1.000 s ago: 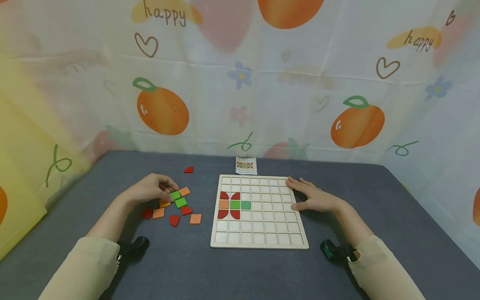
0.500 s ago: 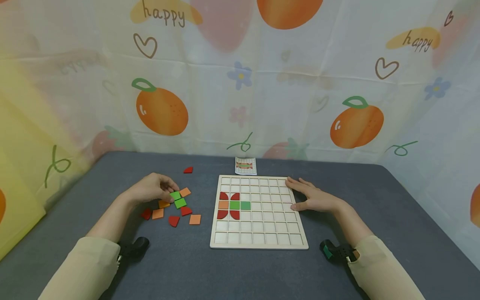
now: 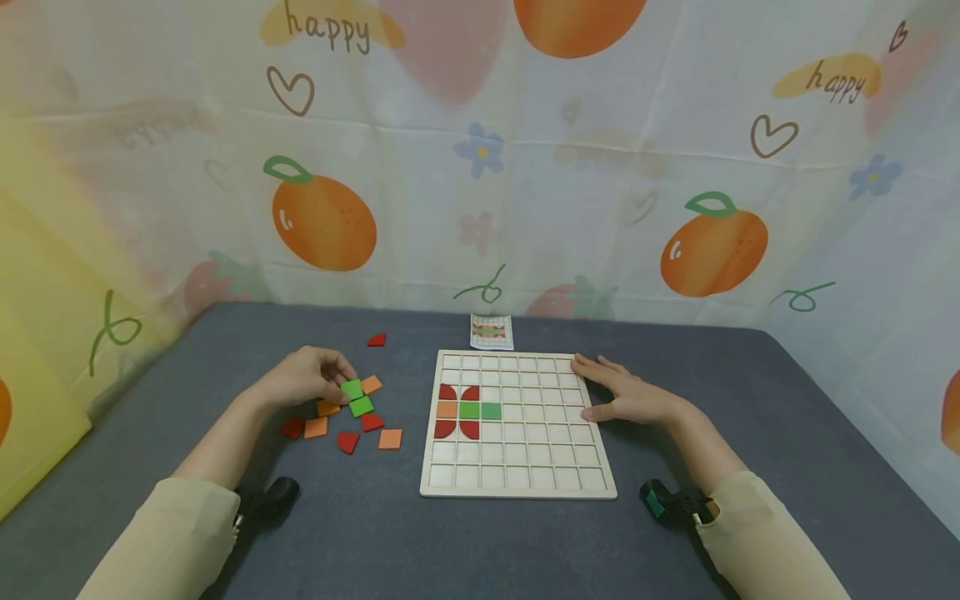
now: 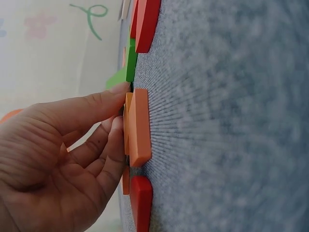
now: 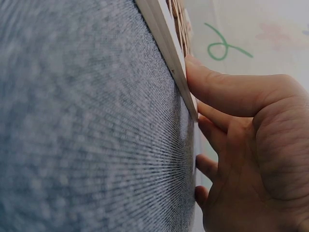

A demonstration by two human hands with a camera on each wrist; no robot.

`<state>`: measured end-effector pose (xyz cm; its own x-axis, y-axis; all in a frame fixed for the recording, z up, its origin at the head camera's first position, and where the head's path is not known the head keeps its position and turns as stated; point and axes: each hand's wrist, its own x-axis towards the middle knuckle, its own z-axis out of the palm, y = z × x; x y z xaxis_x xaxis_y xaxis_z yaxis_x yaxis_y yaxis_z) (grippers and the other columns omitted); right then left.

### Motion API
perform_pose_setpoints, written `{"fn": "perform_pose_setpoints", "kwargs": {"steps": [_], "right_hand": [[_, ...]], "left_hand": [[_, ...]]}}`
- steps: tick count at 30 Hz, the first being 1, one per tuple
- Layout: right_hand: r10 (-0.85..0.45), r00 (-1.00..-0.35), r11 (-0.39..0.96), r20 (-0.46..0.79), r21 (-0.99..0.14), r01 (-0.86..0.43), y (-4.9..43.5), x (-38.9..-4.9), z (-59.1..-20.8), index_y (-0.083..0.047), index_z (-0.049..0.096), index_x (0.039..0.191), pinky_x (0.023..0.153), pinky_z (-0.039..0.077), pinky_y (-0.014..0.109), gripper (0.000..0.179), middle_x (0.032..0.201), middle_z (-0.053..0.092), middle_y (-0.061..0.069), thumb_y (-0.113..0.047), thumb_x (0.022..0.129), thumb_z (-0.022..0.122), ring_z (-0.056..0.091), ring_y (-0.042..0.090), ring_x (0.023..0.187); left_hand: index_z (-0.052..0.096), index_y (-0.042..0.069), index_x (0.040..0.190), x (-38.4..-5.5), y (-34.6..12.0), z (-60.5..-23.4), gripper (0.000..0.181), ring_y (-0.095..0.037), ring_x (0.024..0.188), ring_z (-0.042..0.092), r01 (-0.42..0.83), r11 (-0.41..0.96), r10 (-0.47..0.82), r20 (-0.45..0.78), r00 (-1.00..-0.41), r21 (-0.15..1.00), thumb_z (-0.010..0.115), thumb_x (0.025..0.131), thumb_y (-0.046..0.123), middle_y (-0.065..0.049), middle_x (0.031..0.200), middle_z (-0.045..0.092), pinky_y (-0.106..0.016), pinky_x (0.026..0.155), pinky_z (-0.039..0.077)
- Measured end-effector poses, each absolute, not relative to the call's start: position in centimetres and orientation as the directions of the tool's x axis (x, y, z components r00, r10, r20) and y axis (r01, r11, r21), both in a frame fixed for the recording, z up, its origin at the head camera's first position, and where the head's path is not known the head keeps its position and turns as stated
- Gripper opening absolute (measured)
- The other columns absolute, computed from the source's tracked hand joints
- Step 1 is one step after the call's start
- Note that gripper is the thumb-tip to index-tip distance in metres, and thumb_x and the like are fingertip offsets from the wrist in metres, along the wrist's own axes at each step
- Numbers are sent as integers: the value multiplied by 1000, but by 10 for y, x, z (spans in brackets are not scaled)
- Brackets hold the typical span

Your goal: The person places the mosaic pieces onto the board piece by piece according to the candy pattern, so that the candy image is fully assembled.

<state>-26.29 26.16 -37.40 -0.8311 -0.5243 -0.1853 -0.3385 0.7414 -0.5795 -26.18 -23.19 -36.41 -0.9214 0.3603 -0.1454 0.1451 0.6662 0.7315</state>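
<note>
My left hand [image 3: 303, 377] pinches a green square tile [image 3: 352, 388] between thumb and fingers at the left pile. In the left wrist view this green tile [image 4: 117, 79] tilts up at the thumb tip. A second green tile [image 3: 362, 406] lies against it, with an orange tile [image 3: 371, 384] just behind. Part of another orange tile [image 3: 327, 408] shows below the fingers. My right hand [image 3: 633, 396] rests on the right edge of a pale wooden grid board [image 3: 517, 487], fingers extended and thumb on the rim. Red quarter-rounds, an orange square and two green squares fill cells at the board's left.
Several red [image 3: 347, 442] and orange tiles [image 3: 390, 438] lie loose left of the board. One red quarter-round [image 3: 377, 340] sits farther back. Behind the board is a small pattern card [image 3: 492, 332]. A printed curtain [image 3: 420, 208] hangs along the table's back edge.
The pinched green tile has tilted up very slightly in my left fingers. My right hand stays in place on the board, and the tiles on the grid are unchanged.
</note>
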Motion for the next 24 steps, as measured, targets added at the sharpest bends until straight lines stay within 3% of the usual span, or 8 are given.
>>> {"fn": "perform_pose_setpoints", "kwargs": {"steps": [9, 24], "right_hand": [[-530, -828, 736, -181, -583, -344, 262, -262, -373, -10, 20, 158, 111, -3, 78, 91, 168, 7, 16, -42, 89, 70, -8, 49, 152], [-530, -829, 736, -179, -582, -346, 262, -263, -374, -10, 20, 158, 111, -4, 78, 91, 168, 7, 16, -42, 89, 70, -8, 49, 152]], "left_hand": [[68, 3, 106, -261, -229, -363, 22, -16, 82, 62, 135, 678, 327, -132, -936, 722, 69, 91, 19, -7, 93, 69, -30, 75, 52], [68, 6, 106, -258, -220, -358, 23, -18, 88, 63, 133, 665, 300, -100, -949, 735, 69, 92, 23, -8, 98, 68, -32, 80, 53]]}}
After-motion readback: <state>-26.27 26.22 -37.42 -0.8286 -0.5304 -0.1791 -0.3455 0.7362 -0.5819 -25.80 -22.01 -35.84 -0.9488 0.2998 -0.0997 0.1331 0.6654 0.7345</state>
